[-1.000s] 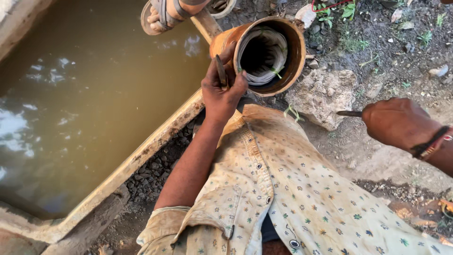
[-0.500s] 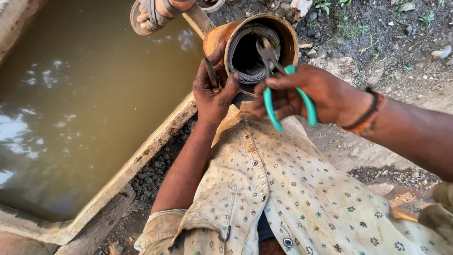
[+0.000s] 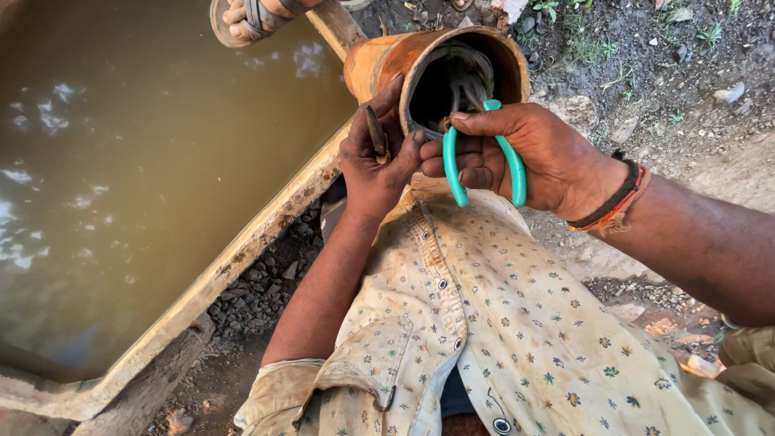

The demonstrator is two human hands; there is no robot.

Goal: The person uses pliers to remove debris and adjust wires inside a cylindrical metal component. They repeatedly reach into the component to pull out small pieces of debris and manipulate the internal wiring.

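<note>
1. Since half a second ago, the right hand (image 3: 525,153) has pushed the green-handled pliers (image 3: 484,153) further toward the mouth of the rusty orange pipe (image 3: 387,60), so that the metal nose now reaches inside the dark opening; a second ago this hand was well off to the right and away from the pipe.
2. Head view, right hand: it is closed around both green handles, fingers wrapped over them and thumb lying on top. A dark band and a red-and-orange thread (image 3: 613,202) circle its wrist.
3. Head view, left hand (image 3: 375,161): it rests against the lower left rim of the pipe, fingers curled shut on a thin dark tool (image 3: 376,136) that stands roughly upright beside the rim.
4. Inside the pipe, pale curved strands or wires show, partly in shadow; what the pliers' nose grips cannot be made out.
5. The pipe lies tilted at the top centre, its open end facing the camera, just beside a concrete edge (image 3: 242,250).
6. Left of that edge lies murky brown water (image 3: 137,161).
7. A sandalled foot (image 3: 254,16) shows at the top, above the water.
8. A cream floral shirt (image 3: 500,323) fills the lower foreground.
9. Dirt and stones (image 3: 646,64) lie to the right of the pipe.
</note>
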